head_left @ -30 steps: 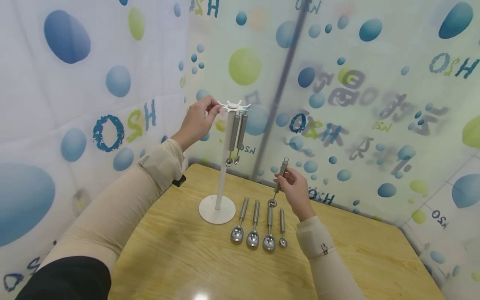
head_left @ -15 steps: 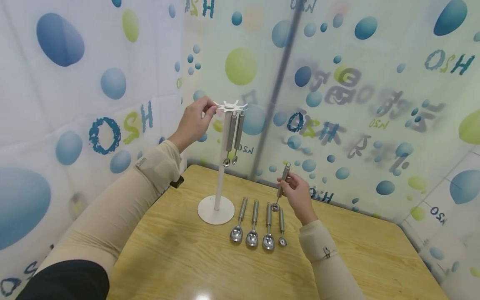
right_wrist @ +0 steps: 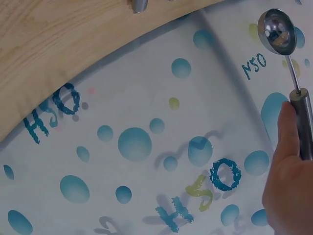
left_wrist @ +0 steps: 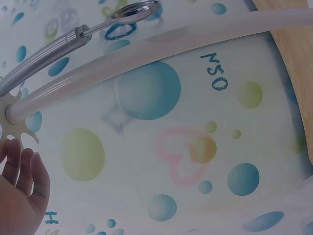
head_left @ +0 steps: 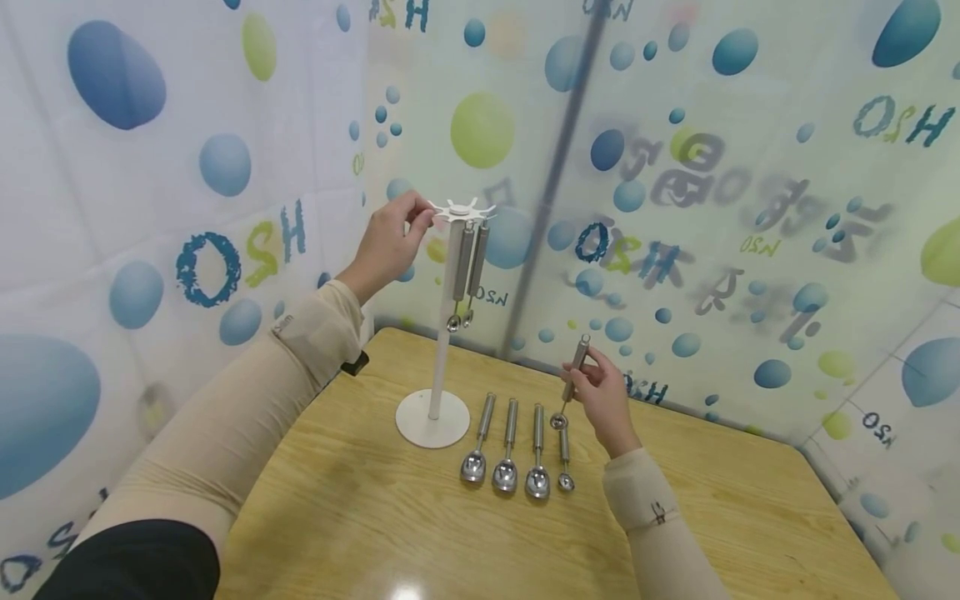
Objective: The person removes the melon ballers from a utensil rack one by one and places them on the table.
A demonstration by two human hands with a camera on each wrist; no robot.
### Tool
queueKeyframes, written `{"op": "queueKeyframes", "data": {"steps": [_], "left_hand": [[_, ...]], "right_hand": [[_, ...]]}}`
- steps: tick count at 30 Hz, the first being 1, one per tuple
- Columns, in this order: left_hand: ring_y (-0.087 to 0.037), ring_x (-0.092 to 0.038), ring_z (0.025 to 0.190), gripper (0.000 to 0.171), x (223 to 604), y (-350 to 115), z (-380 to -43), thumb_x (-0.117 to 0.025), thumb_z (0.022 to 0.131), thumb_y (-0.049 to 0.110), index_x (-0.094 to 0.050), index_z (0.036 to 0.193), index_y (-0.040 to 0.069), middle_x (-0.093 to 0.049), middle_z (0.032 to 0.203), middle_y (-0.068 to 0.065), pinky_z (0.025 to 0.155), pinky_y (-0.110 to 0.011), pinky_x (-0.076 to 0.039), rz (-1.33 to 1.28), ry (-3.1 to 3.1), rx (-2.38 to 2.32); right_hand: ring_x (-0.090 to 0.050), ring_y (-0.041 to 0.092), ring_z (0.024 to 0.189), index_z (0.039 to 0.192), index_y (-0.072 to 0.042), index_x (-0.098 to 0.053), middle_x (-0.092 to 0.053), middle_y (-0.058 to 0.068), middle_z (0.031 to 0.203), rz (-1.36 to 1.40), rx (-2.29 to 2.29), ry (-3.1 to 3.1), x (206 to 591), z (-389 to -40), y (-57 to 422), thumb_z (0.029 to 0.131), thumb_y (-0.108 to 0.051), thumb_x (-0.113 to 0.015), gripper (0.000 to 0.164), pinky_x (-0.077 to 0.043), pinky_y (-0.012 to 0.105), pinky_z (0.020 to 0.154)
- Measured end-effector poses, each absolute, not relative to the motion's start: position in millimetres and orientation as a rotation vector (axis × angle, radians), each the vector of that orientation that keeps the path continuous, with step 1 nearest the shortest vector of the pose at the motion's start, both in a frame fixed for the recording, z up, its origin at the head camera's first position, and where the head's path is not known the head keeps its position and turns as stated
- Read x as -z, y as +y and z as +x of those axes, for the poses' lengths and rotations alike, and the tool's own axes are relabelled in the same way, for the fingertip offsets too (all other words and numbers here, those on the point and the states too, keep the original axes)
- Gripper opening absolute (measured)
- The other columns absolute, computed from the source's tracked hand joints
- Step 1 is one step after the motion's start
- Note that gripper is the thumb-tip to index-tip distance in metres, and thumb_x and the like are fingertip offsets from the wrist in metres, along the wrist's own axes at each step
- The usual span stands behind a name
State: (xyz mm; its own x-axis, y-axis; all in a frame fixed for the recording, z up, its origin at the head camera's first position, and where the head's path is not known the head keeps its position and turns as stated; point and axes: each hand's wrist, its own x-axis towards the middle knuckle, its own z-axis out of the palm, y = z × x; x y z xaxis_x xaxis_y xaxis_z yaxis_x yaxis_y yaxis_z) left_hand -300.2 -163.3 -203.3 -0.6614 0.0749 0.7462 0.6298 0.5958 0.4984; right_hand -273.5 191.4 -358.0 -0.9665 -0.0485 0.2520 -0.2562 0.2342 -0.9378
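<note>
My left hand (head_left: 388, 246) pinches one arm of the white hook rack's top (head_left: 459, 211); its fingers also show at the rack in the left wrist view. Two small-bowled scoops hang by their handles from the rack, one in front (head_left: 463, 265), the other (head_left: 477, 268) just right of it. The fingers and thumb of my right hand (head_left: 609, 408) grip a small round metal scoop (right_wrist: 276, 32) by its grey handle, bowl down, above the table. Below it lies another small scoop (head_left: 566, 482), beside three larger scoops (head_left: 505, 476) in a row, handles pointing away.
The rack's round white base (head_left: 432, 421) stands on the wooden table (head_left: 420, 525), left of the row of scoops. Behind and beside the table hang curtains (head_left: 720, 267) printed with blue and green dots and letters.
My right hand has moved right and slightly down with the small scoop, away from the rack. The left hand keeps hold of the rack's top, and the two hung scoops stay in place.
</note>
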Motion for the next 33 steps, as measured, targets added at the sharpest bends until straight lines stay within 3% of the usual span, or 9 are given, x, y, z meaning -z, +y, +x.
{"op": "queueKeyframes", "data": {"steps": [15, 24, 33], "left_hand": [[-0.025, -0.054, 0.091, 0.021, 207, -162, -303, -0.05, 0.108, 0.017, -0.06, 0.112, 0.0, -0.063, 0.103, -0.013, 0.084, -0.039, -0.045, -0.552, -2.132, 1.031], [-0.026, -0.054, 0.09, 0.019, 207, -162, -301, -0.05, 0.108, 0.016, -0.06, 0.112, 0.0, -0.064, 0.104, -0.015, 0.083, -0.038, -0.044, -0.557, -2.128, 1.03], [-0.023, -0.054, 0.09, 0.021, 208, -164, -305, -0.05, 0.108, 0.018, -0.061, 0.114, 0.001, -0.063, 0.102, -0.011, 0.082, -0.037, -0.044, -0.546, -2.12, 1.031]], "right_hand": [[-0.061, 0.041, 0.121, 0.154, -0.007, -0.04, -0.058, 0.026, 0.136, 0.207, -1.84, -2.332, 379, -269, 211, 0.105, -0.007, -0.053, 0.051, -0.055, 0.048, 0.093], [-0.058, 0.038, 0.122, 0.154, -0.008, -0.042, -0.055, 0.023, 0.136, 0.124, -1.768, -2.365, 385, -270, 223, 0.105, -0.008, -0.054, 0.051, -0.055, 0.048, 0.092], [-0.056, 0.03, 0.111, 0.155, -0.004, -0.039, -0.051, 0.019, 0.123, 0.061, -1.671, -2.425, 392, -277, 235, 0.104, -0.008, -0.053, 0.053, -0.059, 0.041, 0.085]]}}
